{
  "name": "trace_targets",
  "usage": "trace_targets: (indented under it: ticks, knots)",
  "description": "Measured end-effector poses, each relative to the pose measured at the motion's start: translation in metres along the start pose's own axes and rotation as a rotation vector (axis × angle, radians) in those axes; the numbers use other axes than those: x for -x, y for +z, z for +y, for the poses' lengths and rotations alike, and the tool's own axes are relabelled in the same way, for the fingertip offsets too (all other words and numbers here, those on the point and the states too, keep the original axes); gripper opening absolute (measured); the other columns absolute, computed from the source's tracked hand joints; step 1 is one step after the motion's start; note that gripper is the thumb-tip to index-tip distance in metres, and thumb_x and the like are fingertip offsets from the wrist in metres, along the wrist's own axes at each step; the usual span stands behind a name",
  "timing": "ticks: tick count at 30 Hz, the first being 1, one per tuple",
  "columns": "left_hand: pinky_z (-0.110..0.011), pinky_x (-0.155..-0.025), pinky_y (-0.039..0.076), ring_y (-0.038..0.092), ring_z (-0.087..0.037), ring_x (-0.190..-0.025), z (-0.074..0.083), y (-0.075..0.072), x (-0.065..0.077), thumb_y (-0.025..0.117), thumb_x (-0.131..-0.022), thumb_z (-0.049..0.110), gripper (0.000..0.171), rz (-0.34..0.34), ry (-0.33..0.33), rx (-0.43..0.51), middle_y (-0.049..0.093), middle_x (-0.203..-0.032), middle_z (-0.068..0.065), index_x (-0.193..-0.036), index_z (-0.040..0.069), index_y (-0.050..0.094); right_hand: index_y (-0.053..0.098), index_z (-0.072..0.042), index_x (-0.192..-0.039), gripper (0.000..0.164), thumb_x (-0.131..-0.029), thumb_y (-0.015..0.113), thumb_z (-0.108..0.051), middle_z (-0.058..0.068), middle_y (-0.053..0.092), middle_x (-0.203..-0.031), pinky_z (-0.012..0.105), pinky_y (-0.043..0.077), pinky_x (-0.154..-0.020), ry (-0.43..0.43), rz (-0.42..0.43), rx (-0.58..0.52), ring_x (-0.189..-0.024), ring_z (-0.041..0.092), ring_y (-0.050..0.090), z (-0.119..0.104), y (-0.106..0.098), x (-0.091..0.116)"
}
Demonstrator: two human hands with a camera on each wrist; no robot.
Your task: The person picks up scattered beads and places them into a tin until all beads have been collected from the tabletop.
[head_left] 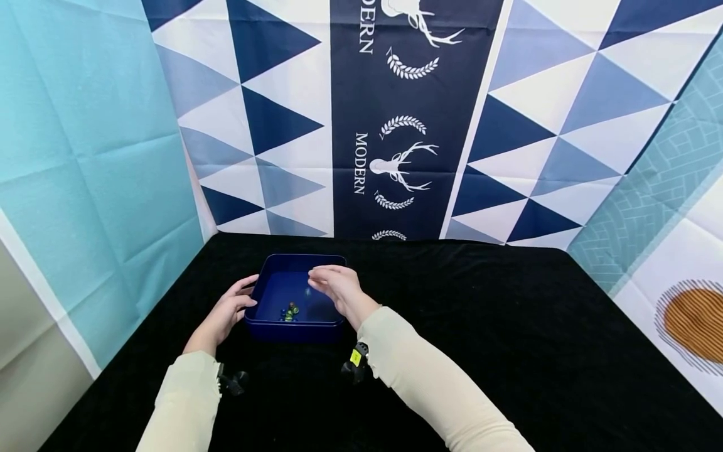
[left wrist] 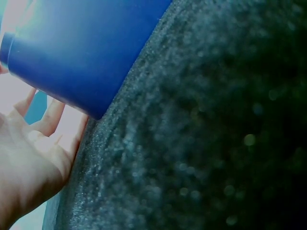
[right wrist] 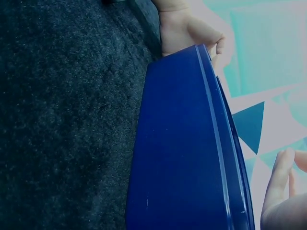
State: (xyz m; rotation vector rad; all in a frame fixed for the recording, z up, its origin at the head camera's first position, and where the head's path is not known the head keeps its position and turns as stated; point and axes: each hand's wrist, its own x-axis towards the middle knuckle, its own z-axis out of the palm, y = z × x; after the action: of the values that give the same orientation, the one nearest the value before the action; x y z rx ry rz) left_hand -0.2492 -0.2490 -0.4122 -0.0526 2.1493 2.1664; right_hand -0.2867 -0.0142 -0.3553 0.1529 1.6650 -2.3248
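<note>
A dark blue box [head_left: 296, 331] with no lid on it stands on black cloth. Several glass marbles [head_left: 290, 312], green, blue and brownish, lie inside near its front wall. My left hand [head_left: 220, 317] grips the box's left side, thumb at the rim and fingers along the outer wall; the left wrist view shows those fingers [left wrist: 53, 117] against the blue wall. Over the box's right part hovers my right hand [head_left: 341, 290], palm side turned left and fingers bent. Just below its fingertips is a small, blurred, pale marble-like thing [head_left: 307, 292]. Whether the palm holds anything is hidden.
Black cloth [head_left: 480, 351] covers the table, reaching far to the right of the box. Patterned curtains [head_left: 282, 157] hang behind, with a turquoise one [head_left: 101, 157] at the left. A dark wrist device [head_left: 357, 361] sits below the right sleeve.
</note>
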Motion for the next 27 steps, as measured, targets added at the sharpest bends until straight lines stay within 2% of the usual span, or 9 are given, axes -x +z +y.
trace_targets:
  ticks: [9,16,22,27]
  knots:
    - [-0.028,-0.084,0.04,0.036,-0.03,-0.119,0.0,0.0,0.0,0.044,-0.088,0.001,0.063,0.006,-0.007,-0.003,0.025,-0.143,-0.022,-0.147,0.005,0.023,0.061,0.011,-0.108,0.026,-0.083,0.062,0.005,0.012,0.066,-0.091,0.029,0.05,-0.078,-0.015,-0.048,-0.034,-0.078,0.016,0.064,0.005,-0.015,0.013]
    - [-0.027,-0.083,0.041,0.037,-0.029,-0.118,-0.001,-0.002,0.0,0.044,-0.088,0.001,0.063,0.014,-0.006,-0.001,0.025,-0.144,-0.022,-0.146,0.006,0.023,0.061,0.012,-0.104,0.022,-0.082,0.062,0.007,0.02,0.064,-0.097,0.029,0.05,-0.078,-0.065,-0.065,-0.061,-0.077,0.015,0.064,0.011,-0.033,0.026]
    - [-0.026,-0.083,0.042,0.038,-0.028,-0.117,-0.001,-0.002,-0.001,0.045,-0.087,0.001,0.063,0.013,-0.013,0.007,0.026,-0.144,-0.022,-0.146,0.006,0.024,0.06,0.012,-0.101,0.02,-0.081,0.059,0.01,0.011,0.065,-0.082,0.028,0.051,-0.075,-0.097,-0.07,-0.086,-0.073,0.015,0.063,0.018,-0.052,0.038]
    - [-0.029,-0.086,0.04,0.035,-0.03,-0.121,-0.001,-0.001,-0.003,0.045,-0.088,0.001,0.063,0.014,-0.022,0.01,0.025,-0.145,-0.022,-0.146,0.007,0.024,0.059,0.014,-0.101,0.02,-0.082,0.059,0.009,0.012,0.065,-0.081,0.027,0.051,-0.073,-0.104,-0.07,-0.068,-0.074,0.015,0.064,0.02,-0.069,0.048]
